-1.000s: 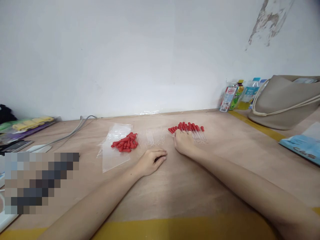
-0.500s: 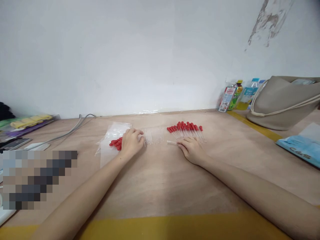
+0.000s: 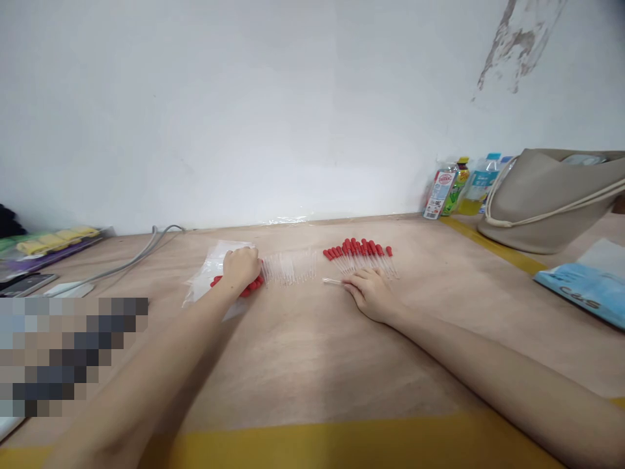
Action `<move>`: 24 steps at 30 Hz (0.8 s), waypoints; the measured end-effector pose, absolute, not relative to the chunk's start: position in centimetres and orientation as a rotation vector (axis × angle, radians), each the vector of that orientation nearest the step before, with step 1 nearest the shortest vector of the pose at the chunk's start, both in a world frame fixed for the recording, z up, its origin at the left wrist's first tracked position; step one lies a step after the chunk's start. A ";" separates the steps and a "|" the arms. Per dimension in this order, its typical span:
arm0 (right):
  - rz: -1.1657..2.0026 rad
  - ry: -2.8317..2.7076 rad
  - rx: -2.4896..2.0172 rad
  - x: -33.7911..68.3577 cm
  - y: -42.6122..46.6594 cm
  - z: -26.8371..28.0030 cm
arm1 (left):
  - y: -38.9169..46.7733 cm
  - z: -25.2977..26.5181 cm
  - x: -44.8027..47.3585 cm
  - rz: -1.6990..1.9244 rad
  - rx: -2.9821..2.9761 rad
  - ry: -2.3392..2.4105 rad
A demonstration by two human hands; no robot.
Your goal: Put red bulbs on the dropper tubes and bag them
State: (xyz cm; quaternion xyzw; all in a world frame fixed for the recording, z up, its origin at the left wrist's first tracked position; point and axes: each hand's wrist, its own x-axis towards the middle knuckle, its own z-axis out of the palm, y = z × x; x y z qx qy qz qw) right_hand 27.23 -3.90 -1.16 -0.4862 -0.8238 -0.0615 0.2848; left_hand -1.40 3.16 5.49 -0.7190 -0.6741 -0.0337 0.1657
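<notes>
My left hand (image 3: pixel 243 267) is curled over a pile of red rubber dropper bulbs (image 3: pixel 254 284). Its fingertips point down and are hidden, so what they pinch, if anything, does not show. Between the thumb and fingers of my right hand (image 3: pixel 374 294) is a clear glass dropper tube (image 3: pixel 332 281), its wide end pointing left. Just beyond that hand lie several droppers with red bulbs (image 3: pixel 361 247), fanned out side by side. Bare clear tubes (image 3: pixel 290 267) lie in a row between the two hands.
White plastic bags (image 3: pixel 215 257) lie under and behind the bulbs. On the right are drink containers (image 3: pixel 441 192), a grey bag (image 3: pixel 561 202) and a blue packet (image 3: pixel 581 286). A grey cable (image 3: pixel 131 260), a phone (image 3: pixel 29 284) and yellow rolled items (image 3: pixel 58 240) lie left.
My left hand has moved left from beside the bare tubes, and its fingers have curled down over the red bulbs. My right hand keeps its hold on the tube. The view has shifted slightly.
</notes>
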 end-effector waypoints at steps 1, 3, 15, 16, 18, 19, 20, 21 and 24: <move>-0.165 -2.201 -1.299 27.2 -3.9 -1.2 | 3.0 5.6 -1.4 -0.100 -2.035 -1.908; -0.159 -2.198 -1.293 27.2 -3.9 -1.2 | 2.4 5.7 -1.3 -0.114 -2.011 -1.881; -0.112 -2.163 -1.247 27.1 -4.0 -1.1 | -0.9 4.1 -1.4 -0.813 -2.245 -1.563; -0.101 -2.153 -1.240 27.1 -4.0 -1.1 | -1.2 3.7 -0.8 -0.926 -2.326 -1.515; -0.072 -2.126 -1.227 27.1 -4.1 -1.0 | -1.9 2.8 0.6 -1.090 -2.477 -1.452; -0.059 -2.112 -1.219 27.1 -4.2 -0.9 | -2.2 2.4 1.4 -1.144 -2.539 -1.439; -0.047 -2.104 -1.209 27.1 -4.2 -0.8 | -2.5 1.9 2.0 -1.174 -2.597 -1.435; -0.039 -2.102 -1.194 27.1 -4.3 -0.8 | -2.7 1.4 2.6 -1.199 -2.634 -1.442; -0.023 -2.115 -1.142 26.9 -4.6 -0.6 | -3.2 0.4 3.8 -1.271 -2.698 -1.486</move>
